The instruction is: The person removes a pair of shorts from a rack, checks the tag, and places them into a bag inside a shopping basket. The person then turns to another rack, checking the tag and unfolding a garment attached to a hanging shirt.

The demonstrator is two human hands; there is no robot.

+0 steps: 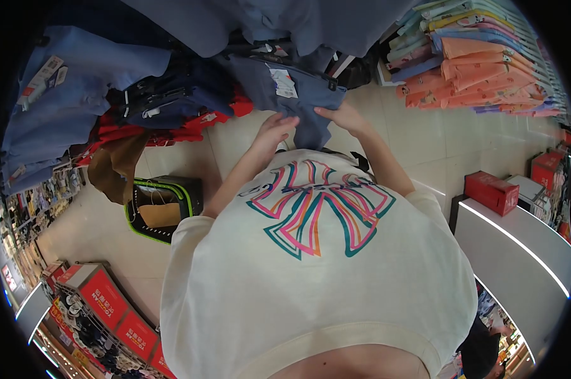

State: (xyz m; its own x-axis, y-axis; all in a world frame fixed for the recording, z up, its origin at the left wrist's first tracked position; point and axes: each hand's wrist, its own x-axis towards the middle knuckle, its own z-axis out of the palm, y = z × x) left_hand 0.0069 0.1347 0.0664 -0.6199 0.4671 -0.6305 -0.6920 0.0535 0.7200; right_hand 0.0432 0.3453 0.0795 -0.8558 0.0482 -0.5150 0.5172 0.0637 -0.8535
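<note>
A blue-grey garment hangs at the top centre, with a white tag on its front. My right hand pinches its edge between thumb and fingers. At the garment's other side is my left hand, its fingers bent and a little apart, close to the cloth; no object shows in it. Dark hanger clips hold the upper part of the garment.
Blue shirts and dark and red garments hang on the left. Folded-over peach clothes hang at the upper right. A black basket with a green rim stands on the floor. A grey counter bears a red box.
</note>
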